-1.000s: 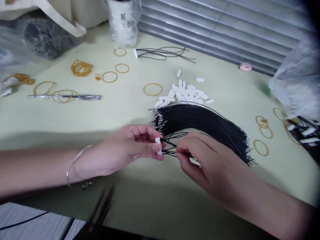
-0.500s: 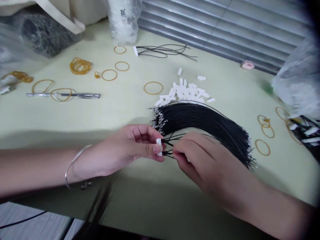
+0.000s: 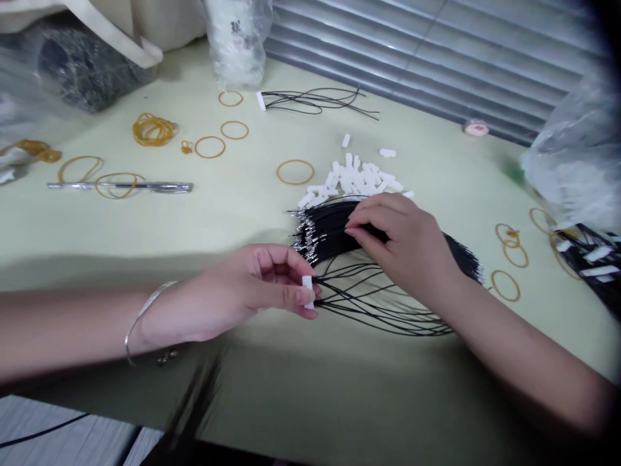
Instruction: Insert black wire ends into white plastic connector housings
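Note:
Between thumb and fingers, my left hand (image 3: pixel 257 281) holds a small white connector (image 3: pixel 307 291). Several thin black wires (image 3: pixel 383 314) run from its right side and pass under my right forearm. My right hand (image 3: pixel 405 236) is over the large bundle of black wires (image 3: pixel 334 223), its thumb and index fingertips pinched together. Whether a wire is between those fingertips cannot be made out. Silvery tips show at the bundle's left end. Just behind the bundle lies a pile of white connectors (image 3: pixel 361 178).
A connector with wires (image 3: pixel 261 101) lies at the back. Rubber bands (image 3: pixel 154 129) and a pen (image 3: pixel 169 187) are on the left of the table. Plastic bags (image 3: pixel 237 45) stand at the back and right. More wired connectors (image 3: pixel 599 252) lie at the right edge.
My right hand has left the wires beside the held connector and moved up and right, over the large bundle. The connector's wires now show fanned out. My left hand has hardly moved.

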Available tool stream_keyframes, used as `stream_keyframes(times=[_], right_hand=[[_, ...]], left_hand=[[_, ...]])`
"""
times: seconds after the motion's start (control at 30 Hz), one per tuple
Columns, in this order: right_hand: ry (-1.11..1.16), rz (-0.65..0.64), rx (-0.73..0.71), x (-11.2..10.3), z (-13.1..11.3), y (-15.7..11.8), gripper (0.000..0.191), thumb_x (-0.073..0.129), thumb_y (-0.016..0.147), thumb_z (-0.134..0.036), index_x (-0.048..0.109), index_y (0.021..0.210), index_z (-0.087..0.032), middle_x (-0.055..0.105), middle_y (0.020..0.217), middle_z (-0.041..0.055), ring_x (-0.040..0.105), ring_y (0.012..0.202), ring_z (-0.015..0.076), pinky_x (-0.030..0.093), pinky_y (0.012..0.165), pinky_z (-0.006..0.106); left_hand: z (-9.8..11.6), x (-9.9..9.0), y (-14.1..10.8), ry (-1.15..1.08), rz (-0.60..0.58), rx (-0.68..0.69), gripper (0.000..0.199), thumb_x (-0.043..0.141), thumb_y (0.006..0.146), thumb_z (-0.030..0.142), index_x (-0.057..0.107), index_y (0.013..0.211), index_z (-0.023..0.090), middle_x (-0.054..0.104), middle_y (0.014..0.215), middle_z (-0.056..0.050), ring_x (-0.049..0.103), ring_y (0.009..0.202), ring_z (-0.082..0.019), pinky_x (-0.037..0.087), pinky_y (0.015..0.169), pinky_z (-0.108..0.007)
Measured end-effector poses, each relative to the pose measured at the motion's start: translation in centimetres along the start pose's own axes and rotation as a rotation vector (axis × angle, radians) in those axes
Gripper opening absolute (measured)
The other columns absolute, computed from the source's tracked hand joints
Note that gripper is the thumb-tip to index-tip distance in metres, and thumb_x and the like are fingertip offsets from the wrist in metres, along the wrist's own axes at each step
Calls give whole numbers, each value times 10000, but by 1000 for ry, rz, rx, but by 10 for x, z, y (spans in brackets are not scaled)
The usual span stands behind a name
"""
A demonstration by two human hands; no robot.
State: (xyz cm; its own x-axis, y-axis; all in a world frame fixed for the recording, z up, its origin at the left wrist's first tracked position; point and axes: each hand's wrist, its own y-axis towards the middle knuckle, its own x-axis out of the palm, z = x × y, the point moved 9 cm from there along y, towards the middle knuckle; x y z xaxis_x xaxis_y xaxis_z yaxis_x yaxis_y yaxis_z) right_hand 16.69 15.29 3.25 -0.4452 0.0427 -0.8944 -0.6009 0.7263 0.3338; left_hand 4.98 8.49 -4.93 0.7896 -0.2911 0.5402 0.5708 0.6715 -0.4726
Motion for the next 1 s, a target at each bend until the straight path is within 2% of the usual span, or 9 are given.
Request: stream_keyframes(times=[0.13,0.23,0.33,0.57,0.77,1.0], right_hand=[[43,53,65,-27,-20,-11,77,503,838,-134,558,855,-184,607,848,22,558,812,130,434,734,244],[75,-79,102,-34,-45,-24,59,506,826,-142,527,814,-195,560,744,-11,505,652,92,394,596,212],[88,-177,103,-26,-61,-32,82,494,817,-143,516,753,-190,529,705,-19,466,625,90,351,571,229],[109,-278,159,-4,-52,-34,134,459,815,-146,512,694,-170,490,666,-12,434,643,107,311,579,263],[148,-316,157,-4,-51,-35,131,466,805,-134,520,691,-169,480,653,-22,413,620,97,294,563,257],[160,-273,125,-5,-56,-34,132,486,795,-125,552,691,-172,483,631,-24,405,605,98,291,556,260]], left_hand=[[5,2,-1,-34,-7,38,140,675,736,108,593,847,133,650,766,7,654,731,-94,531,727,-190],[8,3,-2,-81,-5,68,113,644,753,73,596,843,123,638,748,14,644,711,-82,540,758,-220],[9,3,-1,-101,-11,75,117,631,758,55,597,848,120,640,748,10,648,707,-86,542,746,-210],[7,2,-2,-85,-10,54,109,627,764,65,592,850,122,636,735,11,657,722,-99,532,740,-194],[7,2,-1,-86,0,46,110,636,757,66,595,838,129,642,722,20,656,704,-92,527,742,-199],[5,2,0,-85,-3,41,123,658,742,77,608,837,137,643,735,28,650,710,-84,533,757,-211]])
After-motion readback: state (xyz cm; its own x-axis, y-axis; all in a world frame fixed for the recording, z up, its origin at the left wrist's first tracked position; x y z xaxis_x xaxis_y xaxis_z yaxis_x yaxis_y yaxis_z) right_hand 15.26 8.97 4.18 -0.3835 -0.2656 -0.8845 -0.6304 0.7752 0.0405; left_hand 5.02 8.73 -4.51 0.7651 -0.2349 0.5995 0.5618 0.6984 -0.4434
